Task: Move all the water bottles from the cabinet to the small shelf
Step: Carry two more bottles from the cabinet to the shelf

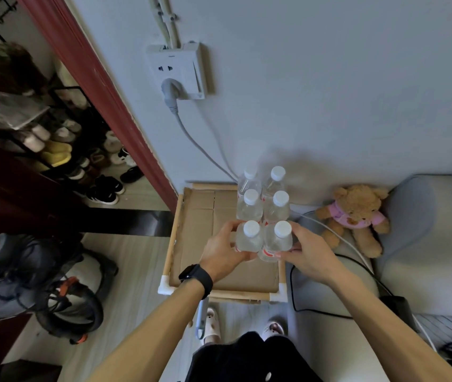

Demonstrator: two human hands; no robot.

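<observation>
Six bottles stand upright, caps on, in two columns of three on the cardboard (pixel 200 216) top of the shelf (pixel 174 235), toward its right side and running back to the wall. The left hand (pixel 220 255) wraps the near-left bottle (pixel 249 238), which sits at the hand's 2 o'clock: the thumb lies along the bottle's left flank and the fingers curl round its near side. The right hand (pixel 309 256) clasps the near-right bottle (pixel 280 239), at its 10 o'clock, with the thumb on the right flank and the fingertips on the lower label. These two bottles touch each other between the hands. At 12 o'clock from them stands the middle pair (pixel 250 205), close behind, and beyond that the far pair (pixel 276 179) by the wall. A watch (pixel 197 275) is on the left wrist. A teddy (pixel 355 213) sits at 3 o'clock from the bottles, off the shelf, and a socket (pixel 176 71) with a plug (pixel 170 92) in it hangs on the wall at 11 o'clock.
</observation>
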